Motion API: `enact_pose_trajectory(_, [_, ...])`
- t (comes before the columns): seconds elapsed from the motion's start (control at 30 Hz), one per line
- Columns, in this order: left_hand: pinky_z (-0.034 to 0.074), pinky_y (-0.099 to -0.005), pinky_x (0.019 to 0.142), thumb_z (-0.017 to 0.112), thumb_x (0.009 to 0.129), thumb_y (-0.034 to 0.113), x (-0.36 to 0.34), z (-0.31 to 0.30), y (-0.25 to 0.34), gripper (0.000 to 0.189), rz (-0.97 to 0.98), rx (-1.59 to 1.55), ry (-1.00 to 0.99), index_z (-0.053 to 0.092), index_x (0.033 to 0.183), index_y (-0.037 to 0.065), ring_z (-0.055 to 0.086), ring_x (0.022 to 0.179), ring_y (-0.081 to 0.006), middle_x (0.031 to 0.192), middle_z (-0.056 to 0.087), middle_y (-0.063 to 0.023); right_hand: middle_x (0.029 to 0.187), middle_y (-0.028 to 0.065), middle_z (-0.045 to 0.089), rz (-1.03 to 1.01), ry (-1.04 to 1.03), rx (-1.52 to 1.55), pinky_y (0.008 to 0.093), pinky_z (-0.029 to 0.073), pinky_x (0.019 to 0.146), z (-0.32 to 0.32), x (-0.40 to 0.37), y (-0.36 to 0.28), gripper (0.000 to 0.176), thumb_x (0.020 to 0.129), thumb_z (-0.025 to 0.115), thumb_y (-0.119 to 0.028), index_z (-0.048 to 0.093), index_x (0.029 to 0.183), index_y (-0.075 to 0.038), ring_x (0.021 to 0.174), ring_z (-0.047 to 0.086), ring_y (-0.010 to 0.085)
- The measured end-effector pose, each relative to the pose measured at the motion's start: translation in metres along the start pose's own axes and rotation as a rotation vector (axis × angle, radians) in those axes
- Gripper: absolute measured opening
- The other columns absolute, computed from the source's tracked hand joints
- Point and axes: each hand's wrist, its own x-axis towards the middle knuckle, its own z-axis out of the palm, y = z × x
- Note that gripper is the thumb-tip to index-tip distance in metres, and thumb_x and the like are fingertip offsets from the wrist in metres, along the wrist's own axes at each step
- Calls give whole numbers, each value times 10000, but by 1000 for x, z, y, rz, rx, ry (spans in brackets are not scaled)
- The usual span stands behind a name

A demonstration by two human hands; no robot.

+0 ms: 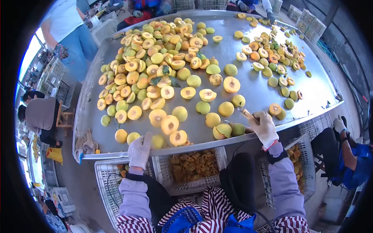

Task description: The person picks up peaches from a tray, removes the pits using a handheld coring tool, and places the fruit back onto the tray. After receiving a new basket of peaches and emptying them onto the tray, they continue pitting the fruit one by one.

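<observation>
My left hand (140,150), in a white knit glove, rests on the near rim of the metal table (248,89), fingers curled over a yellow-green fruit (157,141) at the edge. My right hand (264,127), also gloved, grips a small knife (246,113) whose blade points up and left toward the whole fruits (225,109) by the rim. Halved fruits (169,124) with dark pit hollows lie just beyond my left hand. A large heap of whole and halved fruit (155,58) covers the table's far left.
White plastic crates sit under the table edge: one with dark pits (193,166), one at right with fruit halves (299,155). A gloved person (345,155) sits at right. Other people stand at the far side and left. A rag (86,144) lies on the table's left corner.
</observation>
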Motion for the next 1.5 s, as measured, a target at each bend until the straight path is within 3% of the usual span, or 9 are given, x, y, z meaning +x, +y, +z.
enact_pose_trajectory(0.07, [515, -452, 728, 617, 928, 412, -16, -5, 1, 363, 189, 70, 76, 749, 906, 74, 680, 765, -397, 787, 719, -163, 822, 138, 635, 13, 76, 98, 408, 525, 714, -24, -11, -18, 241, 883, 716, -211, 632, 1004, -20, 754, 654, 291])
enact_pose_trajectory(0.13, [513, -468, 770, 627, 913, 378, -33, -6, 4, 323, 354, 122, 124, 747, 923, 79, 680, 821, -393, 834, 723, -165, 860, 89, 648, 362, 46, 718, 314, 529, 706, -55, -34, -47, 244, 926, 693, -187, 632, 1077, -5, 758, 647, 172])
enact_pose_trajectory(0.2, [499, -503, 889, 643, 878, 328, -54, -12, 6, 275, 513, 224, 117, 738, 977, 90, 655, 1015, -383, 986, 721, -176, 886, 84, 655, 372, 34, 769, 290, 529, 704, -92, -62, -67, 262, 941, 683, -188, 625, 1115, 0, 767, 646, 145])
enact_pose_trajectory(0.33, [450, -407, 1046, 680, 885, 406, -105, -70, 15, 618, 441, 212, -304, 540, 1384, 70, 598, 1209, -346, 1375, 580, -197, 836, 35, 640, 232, 100, 605, 250, 470, 607, -194, -104, -121, 278, 957, 635, -199, 636, 1175, -27, 645, 589, 100])
enact_pose_trajectory(0.6, [516, -423, 922, 614, 924, 389, -230, -212, -45, 465, 546, 302, -321, 628, 1267, 75, 663, 1050, -358, 1132, 694, -158, 871, 26, 586, 45, 374, 426, 212, 416, 509, -329, -98, -37, 443, 979, 567, -281, 560, 1344, -30, 587, 524, 70])
enact_pose_trajectory(0.87, [496, -394, 990, 548, 968, 400, -251, -153, -53, 448, 491, 237, -760, 649, 1265, 80, 642, 1140, -329, 1230, 677, -156, 831, -26, 605, 263, -1, 967, 203, 398, 578, -150, -142, -206, 298, 975, 626, -199, 622, 1224, -35, 687, 542, 63])
enact_pose_trajectory(1.1, [494, -387, 1001, 565, 981, 367, -196, -80, 21, 425, 648, -29, -668, 620, 1298, 88, 643, 1145, -325, 1268, 666, -137, 849, 12, 627, 367, -415, 927, 212, 465, 600, -58, -170, -201, 300, 951, 623, -147, 608, 1210, 5, 674, 579, 72])
enact_pose_trajectory(1.3, [501, -337, 981, 610, 992, 336, -138, -20, 62, 370, 439, -439, -569, 646, 1277, 102, 668, 1126, -256, 1209, 701, -92, 798, 7, 618, 553, -315, 1002, 219, 468, 565, -37, -139, -149, 275, 982, 614, -201, 612, 1188, -19, 643, 556, 69])
enact_pose_trajectory(1.5, [518, -436, 965, 673, 913, 277, -76, 33, 87, 328, 656, -216, -123, 668, 1193, 107, 635, 1131, -337, 1190, 690, -88, 841, 24, 636, 548, -167, 1004, 226, 474, 586, -2, -98, -110, 224, 965, 620, -158, 606, 1143, -23, 651, 569, 82])
